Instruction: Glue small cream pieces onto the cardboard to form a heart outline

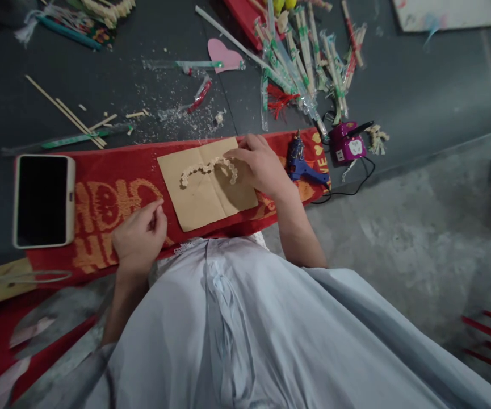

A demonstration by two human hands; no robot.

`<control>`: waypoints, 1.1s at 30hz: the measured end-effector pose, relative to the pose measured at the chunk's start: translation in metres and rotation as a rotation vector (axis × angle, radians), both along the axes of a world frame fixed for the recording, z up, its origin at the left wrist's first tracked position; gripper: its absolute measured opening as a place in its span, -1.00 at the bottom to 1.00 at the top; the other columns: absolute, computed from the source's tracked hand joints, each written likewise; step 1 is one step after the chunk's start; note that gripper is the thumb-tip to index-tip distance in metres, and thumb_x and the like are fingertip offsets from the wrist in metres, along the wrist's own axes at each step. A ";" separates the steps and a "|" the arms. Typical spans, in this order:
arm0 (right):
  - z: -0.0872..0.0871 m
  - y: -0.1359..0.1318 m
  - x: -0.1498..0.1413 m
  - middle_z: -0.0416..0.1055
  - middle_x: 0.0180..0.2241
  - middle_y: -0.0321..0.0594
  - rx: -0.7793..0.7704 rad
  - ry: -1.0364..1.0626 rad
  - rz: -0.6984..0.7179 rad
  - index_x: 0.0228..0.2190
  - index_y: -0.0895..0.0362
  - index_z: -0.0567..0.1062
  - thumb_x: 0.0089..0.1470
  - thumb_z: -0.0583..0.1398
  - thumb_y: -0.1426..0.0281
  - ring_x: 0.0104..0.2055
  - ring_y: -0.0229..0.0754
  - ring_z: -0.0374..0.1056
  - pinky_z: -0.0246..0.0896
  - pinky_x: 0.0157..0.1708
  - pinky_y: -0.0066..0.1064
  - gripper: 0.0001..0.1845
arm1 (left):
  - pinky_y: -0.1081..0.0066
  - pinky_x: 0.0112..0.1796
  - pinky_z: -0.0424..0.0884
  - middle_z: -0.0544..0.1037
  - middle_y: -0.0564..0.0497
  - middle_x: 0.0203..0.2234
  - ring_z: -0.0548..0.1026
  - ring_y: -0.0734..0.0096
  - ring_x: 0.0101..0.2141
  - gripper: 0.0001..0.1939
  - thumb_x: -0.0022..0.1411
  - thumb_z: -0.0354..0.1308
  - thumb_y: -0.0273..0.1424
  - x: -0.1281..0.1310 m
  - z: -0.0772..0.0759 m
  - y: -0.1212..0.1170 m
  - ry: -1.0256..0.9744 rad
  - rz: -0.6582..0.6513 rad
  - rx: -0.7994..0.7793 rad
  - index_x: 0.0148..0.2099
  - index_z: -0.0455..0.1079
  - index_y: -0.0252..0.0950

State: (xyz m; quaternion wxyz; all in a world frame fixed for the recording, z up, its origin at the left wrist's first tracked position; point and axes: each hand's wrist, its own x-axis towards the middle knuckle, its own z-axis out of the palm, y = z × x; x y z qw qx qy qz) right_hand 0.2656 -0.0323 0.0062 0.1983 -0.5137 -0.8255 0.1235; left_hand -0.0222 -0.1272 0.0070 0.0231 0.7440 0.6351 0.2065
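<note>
A wavy strip of small pale wooden pieces (205, 168) is over a creased sheet of brown cardboard (202, 207) and throws a shadow on it. My right hand (266, 165) reaches in from the right, its thumb and forefinger pinched at the strip's upper right part. Left of the cardboard, my left hand (141, 236) is closed above the red towel (94, 170), thumb against curled fingers; whatever they may hold is too small to make out. Just right of my right hand, a blue glue gun (302, 162) lies on the towel.
A phone or tablet (43, 201) lies at the towel's left end. Behind are thin sticks (64, 113), wood crumbs, a pink paper heart (223, 55) and a heap of wrapped chopsticks (305, 51). A purple box (347, 142) with a cord stands at the right.
</note>
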 end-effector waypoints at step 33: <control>0.009 -0.082 0.005 0.35 -0.24 -0.10 -0.218 0.047 -0.058 -0.08 0.14 0.54 -0.09 -0.02 0.72 -0.19 -0.10 0.19 0.18 -0.18 -0.27 -0.40 | 0.38 -0.32 0.35 0.65 -0.05 -0.34 0.57 0.29 -0.33 -0.64 0.30 -0.03 -0.25 0.021 -0.002 0.009 -0.066 0.030 -0.266 -0.08 0.55 -0.22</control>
